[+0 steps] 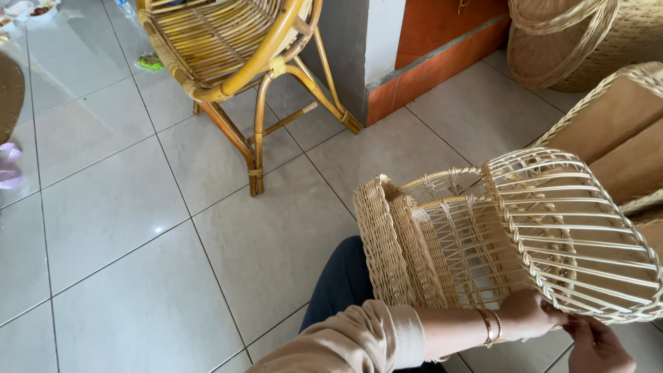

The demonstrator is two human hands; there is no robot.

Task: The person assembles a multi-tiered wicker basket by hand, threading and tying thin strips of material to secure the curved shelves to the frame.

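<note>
Two hands, left hand [526,314], right hand [597,345], one wicker basket [483,235] (gripped), one rattan chair [235,62]

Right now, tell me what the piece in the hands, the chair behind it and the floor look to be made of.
Woven piece: pale, unfinished-looking rattan or wicker, going by its thin matte strands over bare ribs; both hands, left and right, touch its rim.
Chair: thicker bent cane, probably rattan, amber and glossy as if varnished, joints wrapped.
Floor: glazed light-grey tile, shown by grout lines and reflections.
</note>
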